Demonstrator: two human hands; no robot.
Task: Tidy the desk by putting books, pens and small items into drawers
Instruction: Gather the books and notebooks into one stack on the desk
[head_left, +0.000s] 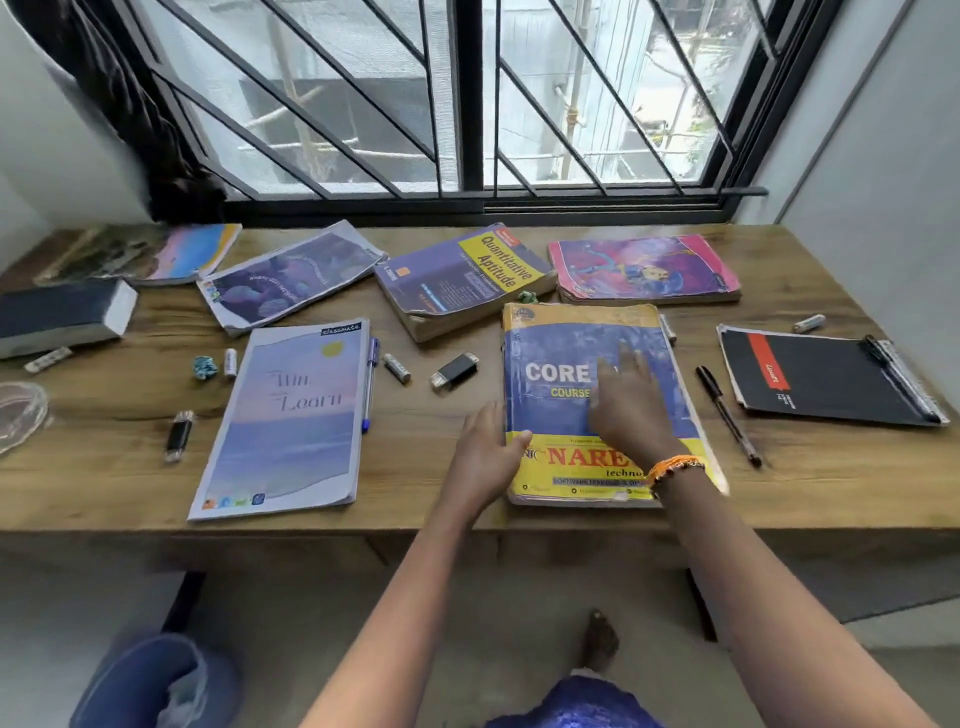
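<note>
The right hand (631, 402) hides part of the blue-and-yellow book's (566, 343) title; its fingertips blur.

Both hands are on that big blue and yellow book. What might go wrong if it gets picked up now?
1. The left hand touches only the edge of the book while the right hand lies flat on the cover, so the worn, thick book may slip or sag.
2. The black pen lies close beside it; sliding the book could roll it off the desk.
3. A small battery by its far corner could be knocked.
</note>
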